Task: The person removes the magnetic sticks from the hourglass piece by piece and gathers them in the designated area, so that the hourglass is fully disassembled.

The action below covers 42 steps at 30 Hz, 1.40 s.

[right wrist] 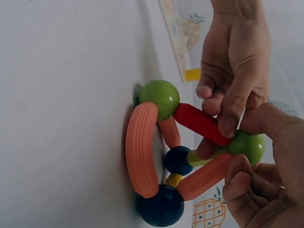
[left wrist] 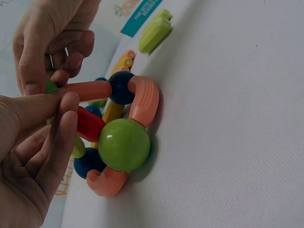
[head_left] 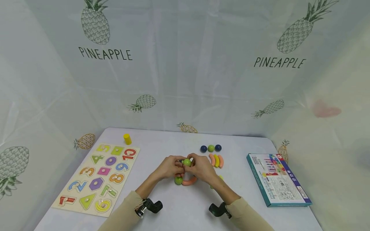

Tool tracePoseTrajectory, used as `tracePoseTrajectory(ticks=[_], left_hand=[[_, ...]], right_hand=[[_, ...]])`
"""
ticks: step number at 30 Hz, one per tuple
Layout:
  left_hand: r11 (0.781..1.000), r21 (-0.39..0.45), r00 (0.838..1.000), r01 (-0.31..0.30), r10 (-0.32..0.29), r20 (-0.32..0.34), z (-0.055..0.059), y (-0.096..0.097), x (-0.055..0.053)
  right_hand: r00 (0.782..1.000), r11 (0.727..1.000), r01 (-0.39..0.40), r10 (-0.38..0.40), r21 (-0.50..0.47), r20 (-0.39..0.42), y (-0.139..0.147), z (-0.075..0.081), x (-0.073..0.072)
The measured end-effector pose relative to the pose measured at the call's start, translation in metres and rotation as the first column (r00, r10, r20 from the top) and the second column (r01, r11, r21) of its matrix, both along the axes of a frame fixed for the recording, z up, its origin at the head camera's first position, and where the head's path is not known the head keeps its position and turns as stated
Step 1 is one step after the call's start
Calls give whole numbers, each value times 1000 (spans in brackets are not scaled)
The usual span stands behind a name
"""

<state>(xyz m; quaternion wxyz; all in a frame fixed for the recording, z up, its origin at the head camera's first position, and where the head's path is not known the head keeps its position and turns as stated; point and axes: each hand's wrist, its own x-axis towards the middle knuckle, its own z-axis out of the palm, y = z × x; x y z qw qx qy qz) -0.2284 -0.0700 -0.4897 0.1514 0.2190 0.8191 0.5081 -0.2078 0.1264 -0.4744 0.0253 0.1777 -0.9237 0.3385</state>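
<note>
Both hands meet over a small frame of balls and sticks standing on the white table. My left hand (head_left: 169, 167) pinches a red stick (right wrist: 199, 122) close to its upper end. Thumb and fingers of my right hand (head_left: 203, 168) grip the green ball (right wrist: 247, 146) at the top, where the red stick and a straight orange stick (right wrist: 205, 176) meet. Lower down, another green ball (left wrist: 124, 145) and a dark blue ball (right wrist: 162, 205) are joined by a curved orange stick (right wrist: 141, 149). Fingers partly hide the far side.
Behind the frame lie a row of blue and green balls (head_left: 211, 148) and several curved sticks (head_left: 216, 160). Light green sticks (left wrist: 156, 32) lie right of it. A number puzzle board (head_left: 130, 163) and yellow cylinder (head_left: 127, 139) are at left, a box (head_left: 277, 179) at right.
</note>
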Motion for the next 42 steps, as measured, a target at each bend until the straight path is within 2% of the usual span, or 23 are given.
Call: tracePoseTrajectory(ticks=[8,16,21,29,35,38,42], left_hand=[[1000,-20,999,-10,9,-43,-2,0,-1],[1000,22,1000,1,-1,-13,-3,-1,-1],[1000,19,1000,-4,4,-13,-1,-2,-1],[1000,16,1000,-7,7,-13,-3,-3,-1],[999,36,1000,-3,3,16,-2,-2,-2],[1000,26,1000,-4,4,14,-2,-3,-2],[1000,27,1000,3,-4,24,-2,-2,-1]], right_hand=[[1000,1000,15,-15,22,-8,-3,-1,0],[1000,1000,14,-14,17,-1,-2,-1,-1],[1000,1000,4,-4,7,9,-2,-1,-2],[998,999,-20,22,-40,52,0,0,-3],[997,992,-24,33,-126,73,5,5,-5],[993,987,-16,34,-158,110,9,9,-6],[992,988,-1,21,-156,124,14,13,-8]])
